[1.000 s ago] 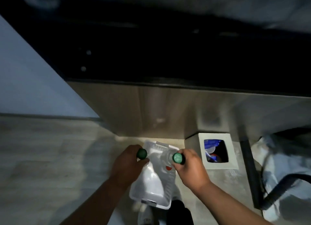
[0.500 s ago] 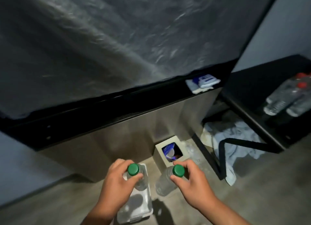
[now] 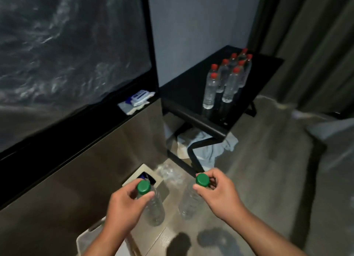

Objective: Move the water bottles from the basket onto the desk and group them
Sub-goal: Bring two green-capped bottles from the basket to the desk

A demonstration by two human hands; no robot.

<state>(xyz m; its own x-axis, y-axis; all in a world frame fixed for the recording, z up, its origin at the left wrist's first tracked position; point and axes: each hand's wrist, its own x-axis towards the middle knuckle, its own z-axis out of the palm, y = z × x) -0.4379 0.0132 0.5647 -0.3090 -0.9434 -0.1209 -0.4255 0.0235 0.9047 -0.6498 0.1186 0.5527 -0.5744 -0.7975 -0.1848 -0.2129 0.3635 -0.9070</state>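
My left hand (image 3: 122,208) grips a clear water bottle with a green cap (image 3: 153,208) by its neck, hanging above the floor. My right hand (image 3: 218,192) pinches a second green-capped bottle (image 3: 188,202) by the neck. The white basket (image 3: 86,240) shows only a corner at the bottom left, under my left forearm. On the black desk (image 3: 182,91) at upper right stand several clear bottles with red caps (image 3: 228,79) in a tight group.
A dark bed with a black frame (image 3: 57,45) fills the left. A small white bin (image 3: 141,173) sits on the floor by its side panel. A crumpled towel (image 3: 208,148) lies under the desk. Curtains hang at the right.
Both hands lifted their bottles out of the basket and away from it. My view swung up and right, bringing the desk and its red-capped bottles into sight.
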